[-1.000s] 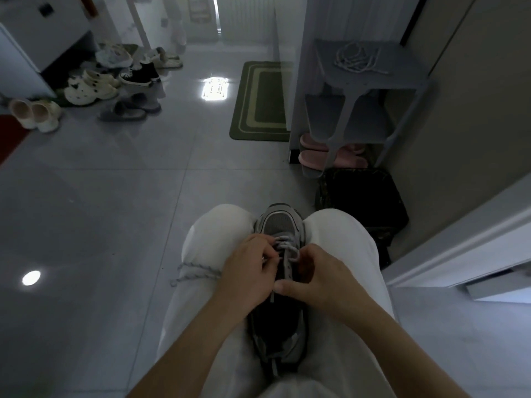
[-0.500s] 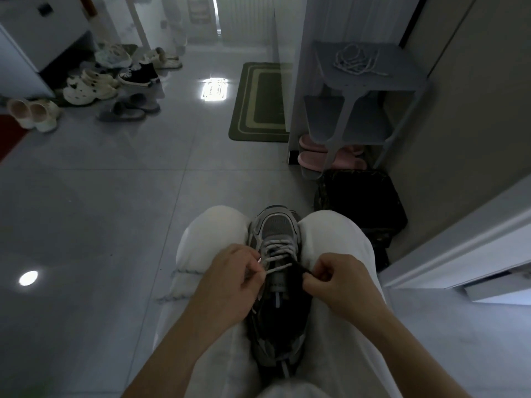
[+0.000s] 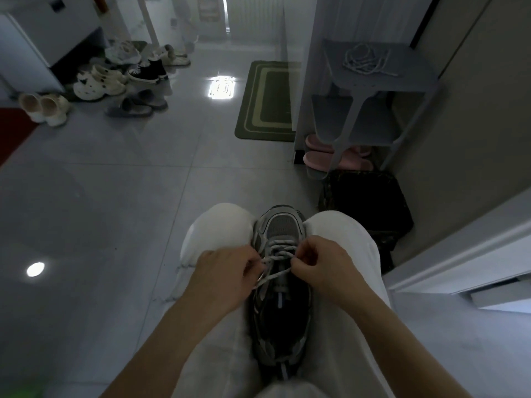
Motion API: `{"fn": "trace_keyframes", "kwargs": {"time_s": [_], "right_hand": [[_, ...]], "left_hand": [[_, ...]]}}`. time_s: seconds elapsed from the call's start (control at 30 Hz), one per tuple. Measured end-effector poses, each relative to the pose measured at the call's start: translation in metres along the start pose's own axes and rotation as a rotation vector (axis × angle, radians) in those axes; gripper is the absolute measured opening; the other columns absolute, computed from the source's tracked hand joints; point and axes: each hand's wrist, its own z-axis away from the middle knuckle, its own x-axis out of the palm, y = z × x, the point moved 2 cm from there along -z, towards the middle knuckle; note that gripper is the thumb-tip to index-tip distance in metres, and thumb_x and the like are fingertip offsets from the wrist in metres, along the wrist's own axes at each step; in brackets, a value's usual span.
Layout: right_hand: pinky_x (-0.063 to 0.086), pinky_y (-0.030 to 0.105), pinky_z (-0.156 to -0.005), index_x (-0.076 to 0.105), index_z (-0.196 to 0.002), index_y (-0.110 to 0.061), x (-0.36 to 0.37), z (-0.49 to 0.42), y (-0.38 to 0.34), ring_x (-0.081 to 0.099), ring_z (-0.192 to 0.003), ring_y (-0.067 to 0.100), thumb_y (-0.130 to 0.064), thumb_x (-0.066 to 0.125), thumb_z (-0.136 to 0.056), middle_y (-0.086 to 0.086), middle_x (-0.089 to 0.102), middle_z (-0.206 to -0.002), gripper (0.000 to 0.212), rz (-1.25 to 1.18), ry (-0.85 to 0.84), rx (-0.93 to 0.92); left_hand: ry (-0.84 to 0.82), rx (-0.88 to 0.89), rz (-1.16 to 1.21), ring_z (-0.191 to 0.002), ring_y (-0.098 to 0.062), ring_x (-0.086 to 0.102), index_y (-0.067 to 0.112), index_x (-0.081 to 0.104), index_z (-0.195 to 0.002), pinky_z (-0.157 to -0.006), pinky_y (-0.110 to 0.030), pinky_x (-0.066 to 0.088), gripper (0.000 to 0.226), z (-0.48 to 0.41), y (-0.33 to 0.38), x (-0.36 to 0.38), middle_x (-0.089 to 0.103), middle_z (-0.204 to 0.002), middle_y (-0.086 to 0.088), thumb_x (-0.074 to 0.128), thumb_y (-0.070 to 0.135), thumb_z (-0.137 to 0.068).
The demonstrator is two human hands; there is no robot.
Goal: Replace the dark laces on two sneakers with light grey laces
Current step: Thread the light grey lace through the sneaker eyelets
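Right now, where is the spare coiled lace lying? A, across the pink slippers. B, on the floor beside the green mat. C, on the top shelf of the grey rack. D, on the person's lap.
C: the coiled light lace lies on the top shelf of the grey rack, well above the pink slippers at its foot.

There is only one view, a wide-angle camera on the person's head. It looks forward and down: the sneaker point(image 3: 283, 285) is near, low in the middle; the floor point(image 3: 100, 211) and shelf point(image 3: 416, 73) lie farther ahead.
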Motion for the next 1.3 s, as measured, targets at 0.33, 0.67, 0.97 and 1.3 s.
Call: {"fn": "trace_keyframes", "kwargs": {"time_s": [0.33,0.67,0.97,1.3], "right_hand": [[0.051,0.029,-0.067,0.071,-0.082,-0.022,-0.012,-0.027,-0.045,0.063,-0.068,0.007,-0.023,0.073,-0.080,-0.005,0.069,-0.071,0.003,-0.270,-0.017,-0.273],[0.030,0.020,-0.049,0.063,-0.054,-0.019,-0.038,-0.024,-0.070,0.036,-0.047,0.013,-0.038,0.083,-0.061,-0.002,0.048,-0.047,0.029,-0.882,-0.086,-0.235],[0.043,0.016,-0.060,0.068,-0.071,-0.014,-0.070,-0.035,-0.118,0.041,-0.053,0.009,-0.028,0.062,-0.078,-0.003,0.051,-0.053,0.016,-0.881,0.050,-0.368],[0.051,0.017,-0.071,0.064,-0.106,-0.017,-0.062,-0.036,-0.138,0.060,-0.070,-0.003,-0.018,0.053,-0.094,-0.008,0.067,-0.082,0.016,-0.302,-0.017,-0.405]], "left_hand": [[0.211,0.089,0.131,-0.075,-0.010,0.058,0.022,0.070,-0.086,-0.067,-0.020,0.038,0.044,-0.015,0.001,-0.049,0.066,-0.082,0.007,0.041,0.054,-0.078],[0.255,-0.135,0.166,-0.070,-0.011,0.056,0.017,0.071,-0.095,-0.064,-0.012,0.036,0.018,-0.015,-0.067,-0.039,0.061,-0.074,0.010,0.053,0.022,-0.094],[0.202,-0.281,0.228,-0.063,-0.013,0.063,0.024,0.066,-0.075,-0.060,-0.029,0.048,0.018,-0.009,-0.077,-0.041,0.066,-0.068,0.013,0.058,0.025,-0.090],[0.058,-0.228,0.430,-0.052,0.003,0.052,0.014,0.075,-0.086,-0.050,-0.012,0.038,0.011,0.005,-0.034,-0.052,0.067,-0.072,0.001,0.065,0.021,-0.086]]}}
